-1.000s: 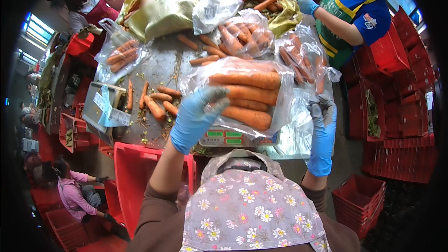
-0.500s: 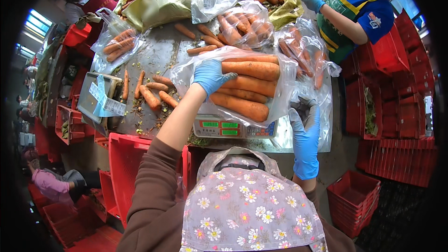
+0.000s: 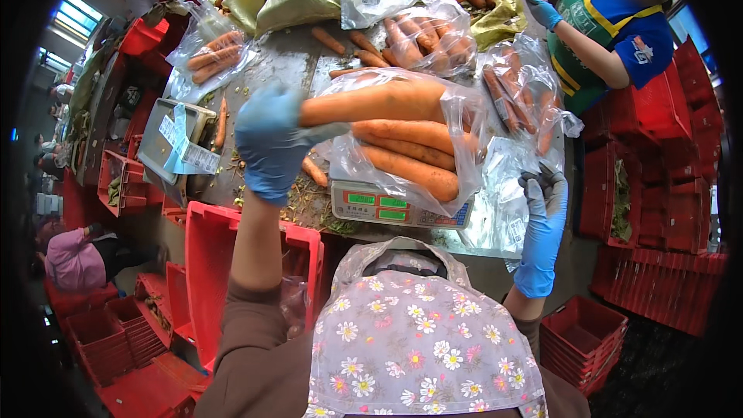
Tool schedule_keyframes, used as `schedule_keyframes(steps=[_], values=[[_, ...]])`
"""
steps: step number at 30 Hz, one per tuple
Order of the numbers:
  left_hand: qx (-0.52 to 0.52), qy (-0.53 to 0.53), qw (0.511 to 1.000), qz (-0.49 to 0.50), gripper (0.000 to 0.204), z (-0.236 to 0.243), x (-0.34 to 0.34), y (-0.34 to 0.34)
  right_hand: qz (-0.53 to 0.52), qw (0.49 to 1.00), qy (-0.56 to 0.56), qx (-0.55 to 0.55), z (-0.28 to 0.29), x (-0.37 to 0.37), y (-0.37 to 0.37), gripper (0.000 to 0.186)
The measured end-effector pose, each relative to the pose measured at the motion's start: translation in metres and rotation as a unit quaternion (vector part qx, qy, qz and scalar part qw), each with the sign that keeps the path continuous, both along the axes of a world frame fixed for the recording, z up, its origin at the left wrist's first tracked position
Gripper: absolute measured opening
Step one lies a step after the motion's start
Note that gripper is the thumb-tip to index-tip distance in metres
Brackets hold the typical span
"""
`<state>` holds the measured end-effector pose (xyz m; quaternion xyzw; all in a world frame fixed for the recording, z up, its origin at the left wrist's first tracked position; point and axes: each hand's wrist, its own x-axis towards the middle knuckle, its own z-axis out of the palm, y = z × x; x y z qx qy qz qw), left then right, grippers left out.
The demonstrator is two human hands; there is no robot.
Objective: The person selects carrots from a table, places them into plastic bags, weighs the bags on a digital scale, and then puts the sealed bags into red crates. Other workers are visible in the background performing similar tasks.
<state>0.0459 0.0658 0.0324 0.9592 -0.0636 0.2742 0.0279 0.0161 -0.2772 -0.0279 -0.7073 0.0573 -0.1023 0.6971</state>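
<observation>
My left hand [image 3: 271, 143], in a blue glove and blurred by motion, is closed round the thin end of a large carrot [image 3: 379, 102]. The carrot's thick end is still over the mouth of a clear plastic bag [image 3: 474, 112]. Several more carrots [image 3: 410, 170] lie in that bag, which rests on a digital scale [image 3: 360, 205] with lit green displays. To the right, my right hand [image 3: 543, 220], also gloved in blue with darkened fingertips, has its fingers bent together at the edge of a flat clear plastic bag [image 3: 499, 201] on the table.
Loose carrots [image 3: 329, 40] and bagged carrots [image 3: 429, 35] lie farther back near green sacks [image 3: 298, 4]. A second scale [image 3: 159, 139] stands at left. A red crate [image 3: 213, 263] is by my left arm. Across the table, a co-worker's gloved hand [image 3: 544, 11] holds a carrot.
My left hand has moved left, drawing a carrot partly out of the bag on the scale. My right hand has shifted slightly right. The view has turned a little.
</observation>
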Motion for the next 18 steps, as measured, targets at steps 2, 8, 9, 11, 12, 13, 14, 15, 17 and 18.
schedule_keyframes(steps=[2,8,9,11,12,13,14,15,17,18], values=[[-0.208,-0.022,0.977,0.028,0.045,-0.029,-0.014,0.033,-0.002,1.0,0.026,-0.006,-0.003,0.001,-0.003,0.038],[-0.741,0.002,0.623,0.251,0.064,-0.152,-0.048,0.074,0.041,0.998,0.042,-0.018,-0.01,0.004,0.008,0.036],[-0.748,0.042,0.619,0.235,0.068,-0.186,-0.058,0.101,0.057,0.997,0.049,-0.005,-0.004,0.004,0.014,0.035],[-0.785,0.073,0.57,0.23,0.068,-0.211,-0.065,0.125,0.087,0.995,0.049,-0.004,0.005,0.005,0.025,0.037],[-0.801,0.022,0.573,0.17,0.066,-0.221,-0.065,0.123,0.107,0.993,0.049,-0.001,0.006,0.006,0.03,0.038],[-0.811,0.027,0.569,0.134,0.064,-0.211,-0.058,0.12,0.106,0.991,0.063,-0.044,0.003,0.008,0.03,0.047],[-0.82,0.032,0.563,0.097,0.063,-0.201,-0.052,0.118,0.109,0.99,0.043,-0.08,0.002,0.009,0.035,0.05],[-0.829,0.036,0.554,0.062,0.063,-0.191,-0.049,0.115,0.112,0.987,0.025,-0.116,0.004,0.008,0.04,0.054],[-0.881,0.042,0.466,0.062,0.063,-0.213,-0.057,0.126,0.11,0.979,0.002,-0.169,0.009,0.007,0.054,0.065],[-0.866,0.0,0.489,0.105,0.068,-0.231,-0.068,0.13,0.119,0.976,-0.014,-0.182,0.009,0.008,0.061,0.066]])
